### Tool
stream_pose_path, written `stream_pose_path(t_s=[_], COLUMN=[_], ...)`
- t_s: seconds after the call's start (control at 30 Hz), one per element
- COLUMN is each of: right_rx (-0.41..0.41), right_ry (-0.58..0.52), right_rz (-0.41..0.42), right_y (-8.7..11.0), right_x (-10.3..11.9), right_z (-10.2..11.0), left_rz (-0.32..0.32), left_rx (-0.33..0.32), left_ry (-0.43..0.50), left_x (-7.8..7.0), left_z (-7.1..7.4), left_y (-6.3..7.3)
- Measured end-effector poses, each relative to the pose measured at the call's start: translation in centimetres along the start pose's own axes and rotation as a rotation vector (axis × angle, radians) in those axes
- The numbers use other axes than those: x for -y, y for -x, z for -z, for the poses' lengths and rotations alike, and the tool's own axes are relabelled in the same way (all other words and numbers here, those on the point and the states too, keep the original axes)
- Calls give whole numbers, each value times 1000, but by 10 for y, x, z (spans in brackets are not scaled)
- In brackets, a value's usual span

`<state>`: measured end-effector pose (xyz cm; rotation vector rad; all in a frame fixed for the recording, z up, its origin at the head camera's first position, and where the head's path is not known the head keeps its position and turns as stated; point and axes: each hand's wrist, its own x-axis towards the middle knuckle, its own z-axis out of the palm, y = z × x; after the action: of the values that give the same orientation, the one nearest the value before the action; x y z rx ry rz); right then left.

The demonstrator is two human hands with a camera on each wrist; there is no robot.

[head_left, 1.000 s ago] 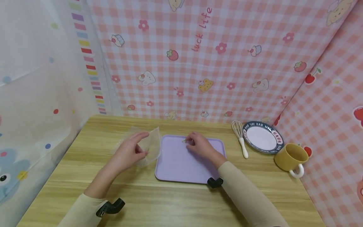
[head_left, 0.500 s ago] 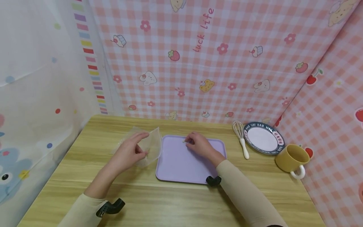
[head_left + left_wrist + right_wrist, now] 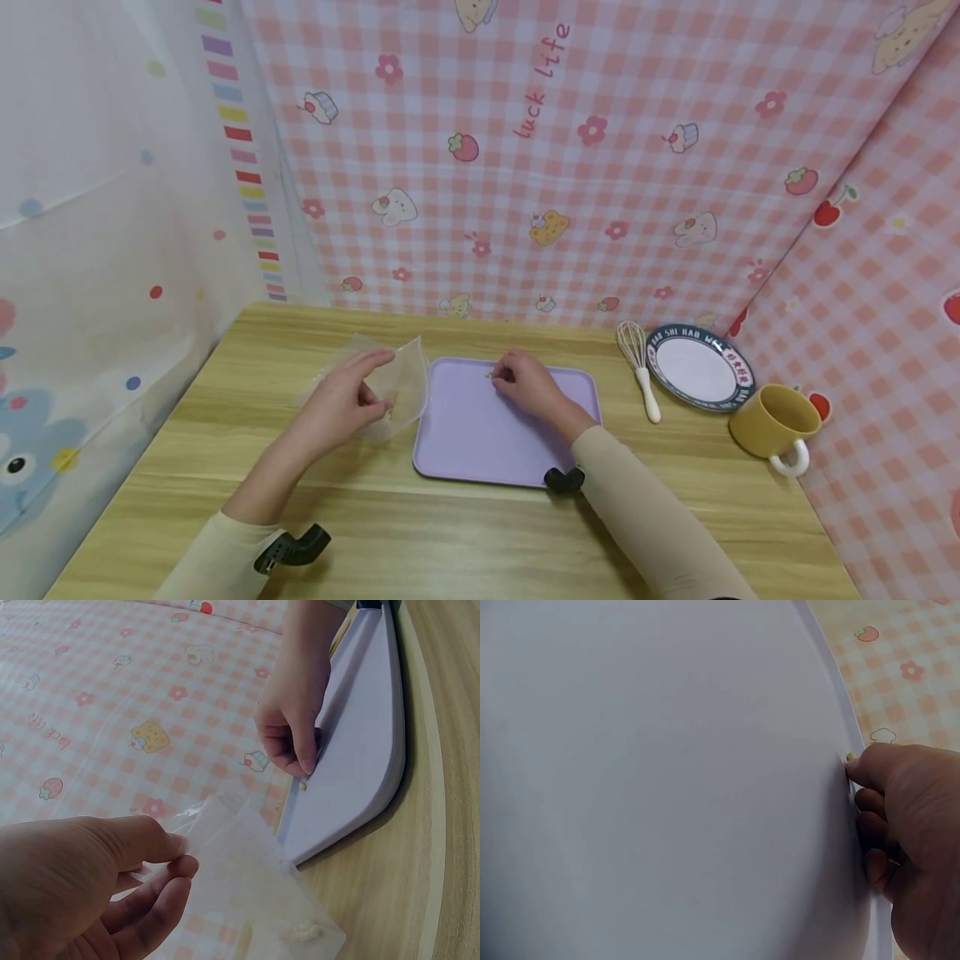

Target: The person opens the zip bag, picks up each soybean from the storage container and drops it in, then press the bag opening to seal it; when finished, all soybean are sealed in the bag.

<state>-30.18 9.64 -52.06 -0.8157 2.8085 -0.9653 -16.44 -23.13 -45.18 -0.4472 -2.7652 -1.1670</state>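
My left hand point(image 3: 341, 404) pinches the upper edge of a clear plastic bag point(image 3: 408, 383) beside the tray's left end. In the left wrist view, small beige pieces point(image 3: 304, 931) lie in the bag's lower corner. On the far side of the lilac tray point(image 3: 480, 446), my right hand point(image 3: 528, 387) has its fingers curled down near the rim. A small yellowish piece point(image 3: 851, 757) shows at its thumb and fingertip, seemingly pinched there; its kind is too small to tell. The left wrist view also shows this piece point(image 3: 303, 785) just below the fingertips.
Right of the tray lie a whisk point(image 3: 640, 375) with a white handle and a dark-rimmed white plate point(image 3: 697, 367). A yellow mug point(image 3: 772, 421) with a white handle stands near the wooden table's point(image 3: 450, 542) right edge. Checked cloth point(image 3: 487, 192) hangs behind.
Both hands stay almost in place. Less of the yellowish piece shows at my right fingertips now. The head view has shifted slightly.
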Motion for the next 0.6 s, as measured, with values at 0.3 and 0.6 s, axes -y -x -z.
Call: stream_pose_path(t_s=[0.3,0.6], right_rx=[39,-54], right_ry=[-73,-162], right_rz=[65,143], right_y=[3,6], right_x=[1,23], right_z=[6,9], left_rz=[-1,3], left_rx=[3,4], left_ry=[6,1], left_x=[-1,-2], left_z=[-1,-1], left_y=[0,0])
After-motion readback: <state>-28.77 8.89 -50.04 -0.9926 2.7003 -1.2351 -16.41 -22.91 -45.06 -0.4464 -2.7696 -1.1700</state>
